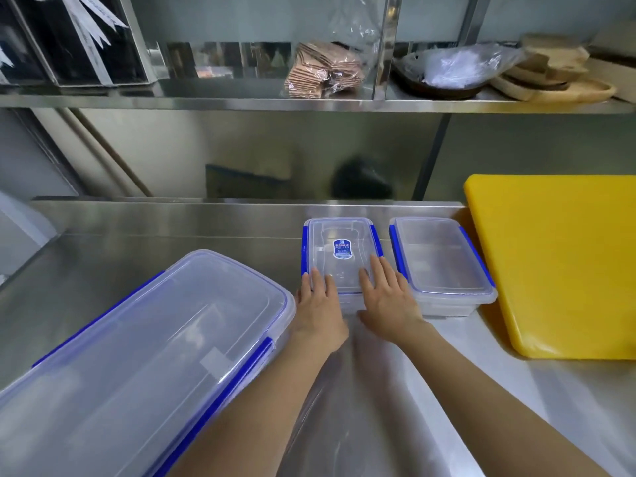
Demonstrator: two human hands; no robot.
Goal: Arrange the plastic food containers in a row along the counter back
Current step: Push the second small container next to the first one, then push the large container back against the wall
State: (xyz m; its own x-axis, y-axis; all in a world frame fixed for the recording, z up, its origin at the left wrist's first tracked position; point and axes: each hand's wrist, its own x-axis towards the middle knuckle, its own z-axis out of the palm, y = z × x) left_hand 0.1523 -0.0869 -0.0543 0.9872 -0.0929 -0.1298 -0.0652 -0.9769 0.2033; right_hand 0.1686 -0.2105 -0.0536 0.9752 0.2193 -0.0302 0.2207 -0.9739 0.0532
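Both bare forearms are reaching forward over the steel counter [344,390]. The left hand [318,304] and the right hand [383,294] are lying flat with fingers extended on the near end of the labelled container [340,256] — pressing on its lid, not clenched around it. This container is sitting near the counter's back edge, just beside a second small container [442,263] to its right, the two apart. A large container [137,366] is lying at an angle on the near left. A yellow cutting board [564,263] is resting at the far right — above, a steel shelf [309,103] is carrying packets and wooden trays.
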